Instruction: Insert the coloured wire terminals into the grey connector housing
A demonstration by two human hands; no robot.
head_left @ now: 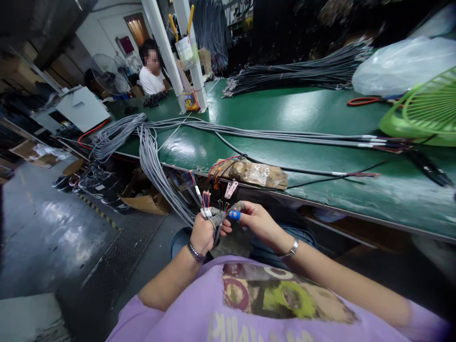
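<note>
My left hand [207, 231], with taped or covered fingertips, is closed round the ends of several grey cables [153, 156], their stripped coloured wires [205, 199] sticking up above it. My right hand [254, 218] pinches at small coloured wires [225, 206] beside my left fingers; blue tape is wrapped on one finger. The grey cables run up from my left hand over the bench edge to a coiled bundle. Just beyond my hands, a pink clip [231, 189] hangs at the front of a taped wooden block [260, 175].
More grey cables lie across the green bench [302, 111]. Behind them are black cables [292, 76], a plastic bag [402, 66] and a green fan [427, 109]. A person [151, 71] in white sits past the white posts. A cardboard box [144, 194] stands on the floor.
</note>
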